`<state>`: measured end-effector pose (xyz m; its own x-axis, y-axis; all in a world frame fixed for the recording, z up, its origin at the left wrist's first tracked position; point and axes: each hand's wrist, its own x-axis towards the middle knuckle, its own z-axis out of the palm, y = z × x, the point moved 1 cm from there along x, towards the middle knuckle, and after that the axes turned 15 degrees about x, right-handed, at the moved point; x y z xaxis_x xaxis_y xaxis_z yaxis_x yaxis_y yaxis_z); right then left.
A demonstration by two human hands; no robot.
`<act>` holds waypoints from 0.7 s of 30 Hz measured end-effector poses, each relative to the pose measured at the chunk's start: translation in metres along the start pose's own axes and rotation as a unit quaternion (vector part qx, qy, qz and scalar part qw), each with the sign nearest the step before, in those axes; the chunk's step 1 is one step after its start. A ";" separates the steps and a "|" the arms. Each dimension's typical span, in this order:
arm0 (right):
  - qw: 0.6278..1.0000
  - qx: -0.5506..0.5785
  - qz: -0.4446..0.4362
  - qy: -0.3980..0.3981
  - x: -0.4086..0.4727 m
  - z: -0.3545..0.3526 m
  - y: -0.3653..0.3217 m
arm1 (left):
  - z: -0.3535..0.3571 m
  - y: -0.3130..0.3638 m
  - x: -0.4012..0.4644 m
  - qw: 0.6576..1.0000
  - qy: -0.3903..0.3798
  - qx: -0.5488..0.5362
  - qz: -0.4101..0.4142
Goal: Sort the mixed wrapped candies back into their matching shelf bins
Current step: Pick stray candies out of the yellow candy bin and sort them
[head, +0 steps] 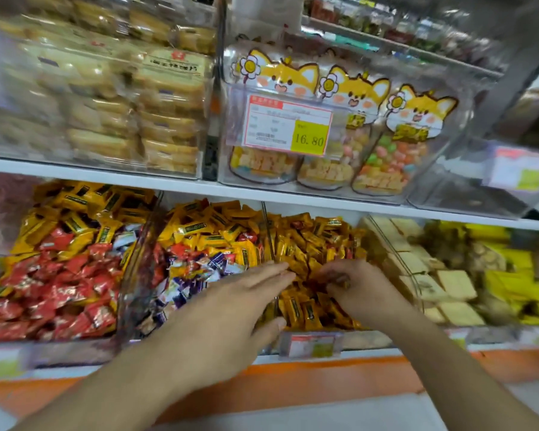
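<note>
The right hand (352,284) is pinching a candy (339,279) over the orange bin (308,269); the left hand (231,309) is reaching flat, fingers spread. A loose grip is risking dropping it among lookalike yellow wrappers (206,231) nearby.

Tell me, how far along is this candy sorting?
Early on, it seems. The orange-wrapped bin under both hands looks nearly uniform. In hand: the right hand has its fingers curled in that bin, seemingly pinching a small candy, while the left hand reaches in flat. Left: the middle bin mixes yellow, red and purple-white wrappers, and the left bin holds yellow bars among red candies.
</note>
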<state>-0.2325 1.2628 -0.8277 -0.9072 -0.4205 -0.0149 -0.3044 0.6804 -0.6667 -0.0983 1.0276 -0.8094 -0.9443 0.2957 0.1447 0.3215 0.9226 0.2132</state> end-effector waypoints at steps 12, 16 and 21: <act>0.996 -0.085 -0.010 0.007 0.027 0.011 0.023 | 0.013 -0.002 0.007 1.000 -0.011 0.007 0.003; 0.993 -0.117 -0.020 0.001 0.032 0.018 0.032 | 0.014 0.001 0.009 1.000 -0.008 0.011 0.004; 0.993 -0.115 -0.026 0.016 0.033 0.020 0.034 | 0.015 0.000 0.006 1.000 -0.001 0.006 0.001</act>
<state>-0.2672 1.2602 -0.8659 -0.8958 -0.4426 0.0413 -0.4066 0.7784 -0.4782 -0.1049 1.0329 -0.8231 -0.9439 0.2977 0.1432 0.3224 0.9248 0.2023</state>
